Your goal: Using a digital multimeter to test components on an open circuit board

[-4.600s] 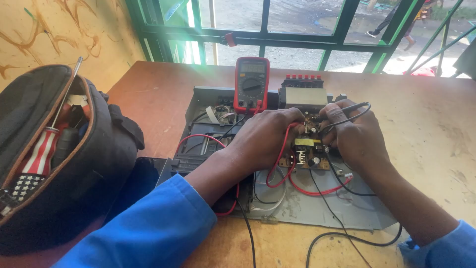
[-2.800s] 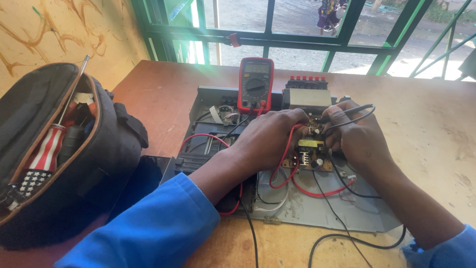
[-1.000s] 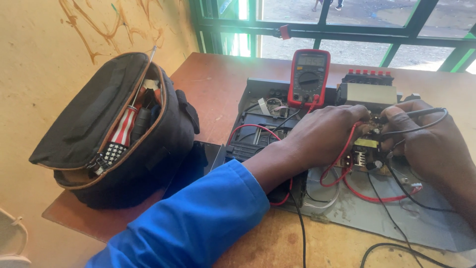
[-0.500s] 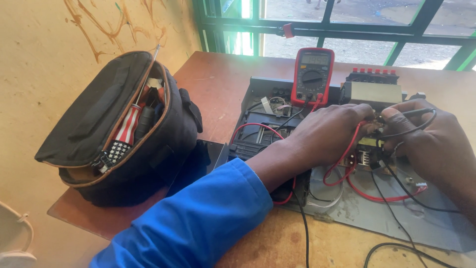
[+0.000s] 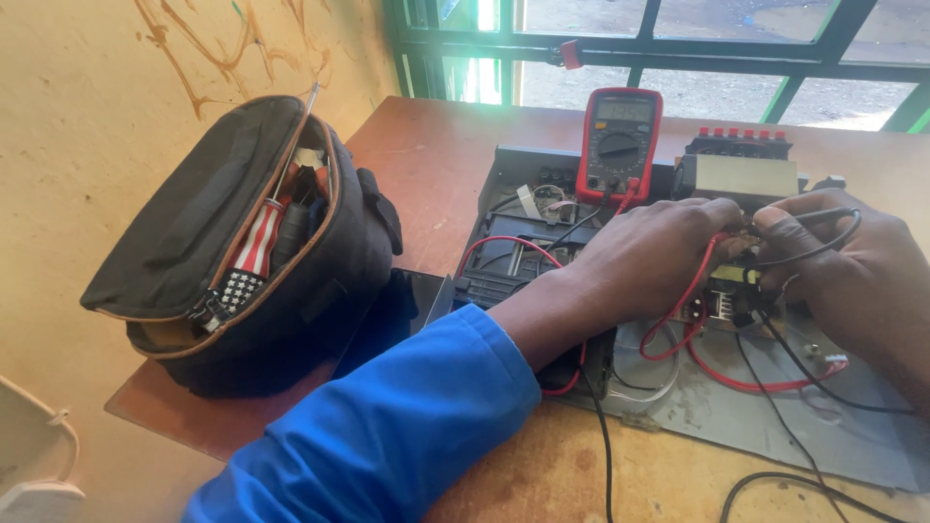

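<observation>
From the head camera, the circuit board [image 5: 722, 291] lies on a grey metal plate [image 5: 775, 416] on the wooden table [image 5: 426, 165], just in front of the red multimeter [image 5: 617, 145] that stands propped upright. The left hand [image 5: 649, 257], in a blue sleeve [image 5: 387, 436], rests over the board with its fingers curled down onto the red test lead [image 5: 690, 305]; whether they pinch it I cannot tell. The right hand [image 5: 857, 276] sits on the board's other side, fingers closed around the black test lead [image 5: 823, 242], thumb tip nearly meeting the left fingertips. Left of the multimeter, well apart, an open black tool bag [image 5: 242, 252] holds screwdrivers.
</observation>
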